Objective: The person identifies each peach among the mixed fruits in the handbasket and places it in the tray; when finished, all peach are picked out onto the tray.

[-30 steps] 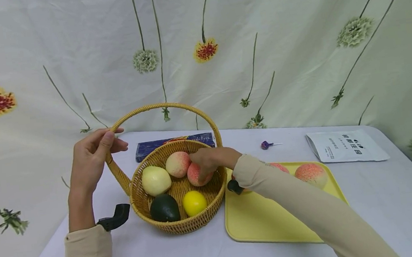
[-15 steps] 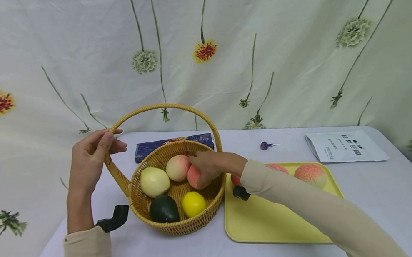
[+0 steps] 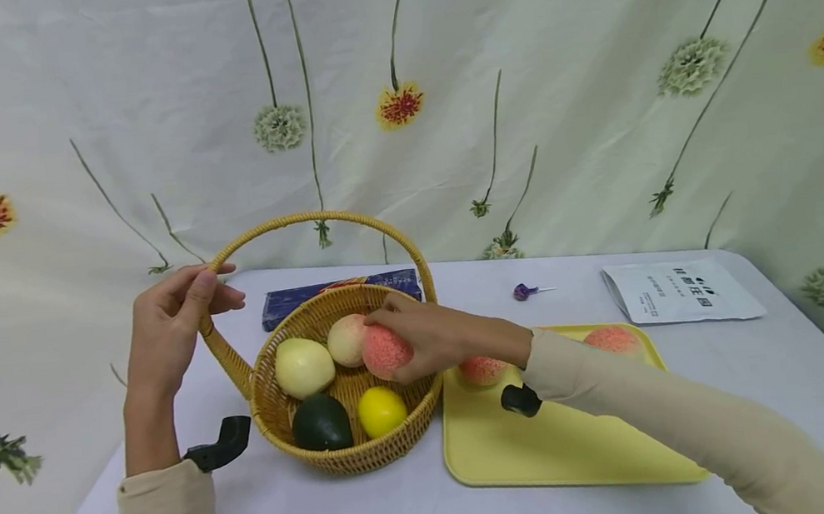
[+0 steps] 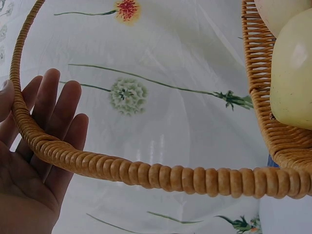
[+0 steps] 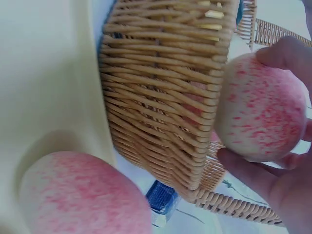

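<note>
A wicker basket [image 3: 361, 461] stands upright on the white-clothed table. My left hand [image 3: 167, 329] holds the left side of its tall handle [image 4: 146, 173], thumb in front and fingers loosely behind. Inside the basket, near its right rim, my right hand [image 3: 431, 334] grips a pink-speckled peach [image 3: 386, 353] with thumb and fingers around it. In the right wrist view that peach [image 5: 263, 107] sits just past the rim. Also in the basket lie another peach [image 3: 346, 339], a pale yellow-green fruit [image 3: 305, 367], a dark green avocado [image 3: 321, 423] and a yellow lemon [image 3: 381, 412].
A yellow tray [image 3: 532, 462] beside the basket bears peaches, one at its left [image 3: 483, 370] and one at its right [image 3: 613, 340]. Behind the basket lies a blue spaghetti box [image 3: 289, 303]. Farther right are a lollipop [image 3: 524, 291] and a white pouch [image 3: 679, 292].
My right hand has turned and drawn slightly back, and the gripped peach now shows more fully, a little higher. My left hand stays on the handle. The head view has shifted slightly.
</note>
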Motion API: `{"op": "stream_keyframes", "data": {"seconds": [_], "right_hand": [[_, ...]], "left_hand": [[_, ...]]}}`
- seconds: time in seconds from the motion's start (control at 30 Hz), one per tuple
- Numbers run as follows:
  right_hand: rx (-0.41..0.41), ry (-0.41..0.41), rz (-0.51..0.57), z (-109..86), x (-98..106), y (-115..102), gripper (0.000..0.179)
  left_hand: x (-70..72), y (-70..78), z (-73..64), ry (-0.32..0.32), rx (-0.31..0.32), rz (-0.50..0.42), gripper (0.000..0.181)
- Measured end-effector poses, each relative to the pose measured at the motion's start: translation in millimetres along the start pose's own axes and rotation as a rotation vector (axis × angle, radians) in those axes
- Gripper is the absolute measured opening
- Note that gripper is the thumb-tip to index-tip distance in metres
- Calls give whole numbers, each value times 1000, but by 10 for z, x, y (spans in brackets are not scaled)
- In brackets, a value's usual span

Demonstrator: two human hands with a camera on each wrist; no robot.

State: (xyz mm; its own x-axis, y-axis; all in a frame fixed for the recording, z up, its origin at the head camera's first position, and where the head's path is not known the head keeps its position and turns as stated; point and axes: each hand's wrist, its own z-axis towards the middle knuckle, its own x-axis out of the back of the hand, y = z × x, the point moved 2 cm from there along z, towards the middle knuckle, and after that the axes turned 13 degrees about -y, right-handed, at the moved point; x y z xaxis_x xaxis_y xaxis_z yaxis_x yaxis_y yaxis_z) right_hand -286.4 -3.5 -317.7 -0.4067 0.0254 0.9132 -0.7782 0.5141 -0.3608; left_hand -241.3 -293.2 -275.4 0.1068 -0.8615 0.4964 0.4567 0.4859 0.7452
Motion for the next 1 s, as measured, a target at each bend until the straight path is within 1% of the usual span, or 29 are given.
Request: {"op": "stream_keyframes", "data": {"seconds": [0.17,0.3,0.43,0.53,0.73,0.9,1.0], "right_hand": [[45,89,45,-96,-32,8,72],[65,162,148,-174,-74,25,70],[59,216,245,-255,-125,49,72],[55,233,308,-317,-158,62,72],[91,258,399,-434,-192,68,71],[121,269,436,-518,-221,94,69],[145,279,449,-569,-253,111,67]], "left_hand": [[6,-2,-5,5,3,8,29],[7,-6,-7,5,-3,6,28],[3,-15,-3,1,-6,-13,27],[-5,-16,-2,0,-2,-20,27],[-8,-18,-9,6,13,-19,28],[0,-18,-7,8,17,-24,27],[1,-15,-3,5,15,-47,25]]}}
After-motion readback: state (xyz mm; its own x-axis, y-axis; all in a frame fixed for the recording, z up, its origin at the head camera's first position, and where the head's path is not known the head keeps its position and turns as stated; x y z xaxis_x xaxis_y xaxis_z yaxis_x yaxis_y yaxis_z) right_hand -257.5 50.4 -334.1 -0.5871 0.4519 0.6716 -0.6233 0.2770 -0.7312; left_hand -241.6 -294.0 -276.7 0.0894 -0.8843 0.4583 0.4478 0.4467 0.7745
